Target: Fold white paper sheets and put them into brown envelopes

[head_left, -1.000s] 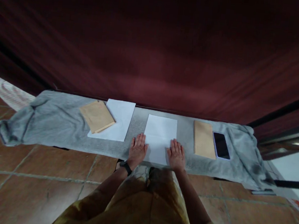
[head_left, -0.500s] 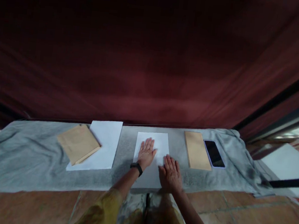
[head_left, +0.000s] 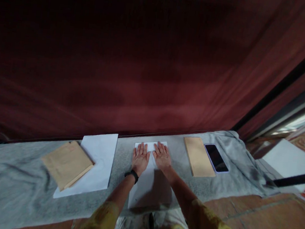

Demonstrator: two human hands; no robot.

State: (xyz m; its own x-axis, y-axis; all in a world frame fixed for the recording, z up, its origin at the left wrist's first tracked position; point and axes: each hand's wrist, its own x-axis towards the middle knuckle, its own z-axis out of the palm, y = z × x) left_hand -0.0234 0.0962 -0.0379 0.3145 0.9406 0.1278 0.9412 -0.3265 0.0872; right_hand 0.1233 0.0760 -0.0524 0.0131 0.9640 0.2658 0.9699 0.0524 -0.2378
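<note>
A white sheet of paper [head_left: 148, 187] lies on the grey cloth in front of me, its lower part in shadow. My left hand [head_left: 140, 160], with a dark band at the wrist, rests flat on the sheet's upper left, fingers stretched out. Beside it, my right hand [head_left: 162, 158] lies palm down on the upper right with its fingers spread. The two hands are close together but apart, and neither grips anything. Both hands cover part of the paper's far end.
To the left, brown paper envelopes [head_left: 67, 163] overlap more white paper [head_left: 101, 160]. On the right lie a stack of brown envelopes [head_left: 198, 158] and a phone [head_left: 217, 158]. Grey cloth [head_left: 10, 179] covers the narrow surface, and a dark red panel [head_left: 157, 74] rises behind it.
My right hand has moved from the sheet's right edge up and left onto its far end, next to my left hand. Both hands remain flat. The camera view has tilted slightly.
</note>
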